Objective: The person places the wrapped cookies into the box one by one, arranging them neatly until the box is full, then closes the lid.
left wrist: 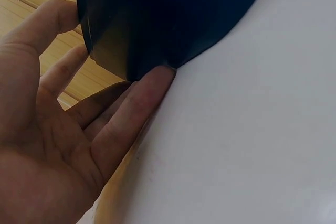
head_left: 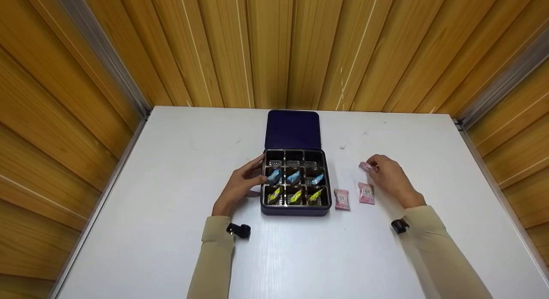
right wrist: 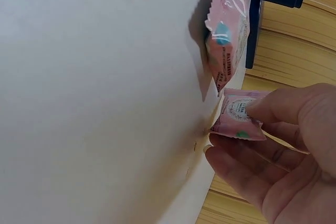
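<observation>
A dark blue tin (head_left: pixel 296 211) with a divided tray stands open, its lid (head_left: pixel 293 129) tilted back. Blue-wrapped sweets (head_left: pixel 294 176) lie in the middle row, yellow-wrapped ones (head_left: pixel 296 197) in the front row; the back row holds none. My left hand (head_left: pixel 241 185) rests against the tin's left side, thumb on the rim; the left wrist view shows the fingers (left wrist: pixel 134 108) touching its wall. My right hand (head_left: pixel 394 181) pinches a pink packet (right wrist: pixel 239 114) between thumb and fingers, right of the tin. Two more pink packets (head_left: pixel 342 199) (head_left: pixel 366 193) lie between the tin and that hand.
The white table (head_left: pixel 171 161) reaches back to a wood-panelled wall (head_left: pixel 274 46), with panels at both sides. A black band (head_left: pixel 239 230) is on the left wrist and another (head_left: pixel 399 226) on the right.
</observation>
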The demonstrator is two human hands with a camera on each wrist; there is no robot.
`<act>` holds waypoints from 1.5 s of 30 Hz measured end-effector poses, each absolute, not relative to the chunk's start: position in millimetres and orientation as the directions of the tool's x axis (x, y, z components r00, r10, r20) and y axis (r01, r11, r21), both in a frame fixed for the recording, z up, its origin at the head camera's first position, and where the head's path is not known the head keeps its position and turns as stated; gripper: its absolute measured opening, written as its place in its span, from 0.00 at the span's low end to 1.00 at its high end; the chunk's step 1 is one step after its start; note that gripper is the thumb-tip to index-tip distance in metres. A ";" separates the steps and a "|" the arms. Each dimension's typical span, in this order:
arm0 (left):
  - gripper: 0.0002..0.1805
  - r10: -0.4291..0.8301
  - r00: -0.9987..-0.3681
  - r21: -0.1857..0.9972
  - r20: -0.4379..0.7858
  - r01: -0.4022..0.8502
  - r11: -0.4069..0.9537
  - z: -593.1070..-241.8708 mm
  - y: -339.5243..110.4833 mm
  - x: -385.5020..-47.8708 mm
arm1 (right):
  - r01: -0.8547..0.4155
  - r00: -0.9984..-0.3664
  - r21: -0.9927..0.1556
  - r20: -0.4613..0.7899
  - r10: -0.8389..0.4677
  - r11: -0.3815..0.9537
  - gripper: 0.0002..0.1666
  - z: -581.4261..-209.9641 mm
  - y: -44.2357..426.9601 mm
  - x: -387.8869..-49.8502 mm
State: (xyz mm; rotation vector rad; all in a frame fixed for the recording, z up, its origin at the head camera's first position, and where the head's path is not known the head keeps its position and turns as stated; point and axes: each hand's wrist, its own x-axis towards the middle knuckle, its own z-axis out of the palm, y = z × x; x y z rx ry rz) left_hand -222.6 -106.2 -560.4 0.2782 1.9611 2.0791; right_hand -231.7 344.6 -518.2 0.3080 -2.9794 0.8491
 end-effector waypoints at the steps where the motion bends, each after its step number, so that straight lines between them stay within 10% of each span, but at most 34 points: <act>1: 0.40 0.323 -0.945 0.997 -0.045 -0.064 -0.048 -560.4 -106.0 -222.5 | -0.194 -0.981 -0.523 0.080 -0.178 0.830 0.12 -518.1 345.1 -231.5; 45: 0.40 0.315 -0.948 0.998 -0.049 -0.062 -0.031 -560.2 -105.5 -223.1 | -0.338 -0.937 -0.644 0.164 -0.308 0.687 0.10 -488.3 318.8 -235.5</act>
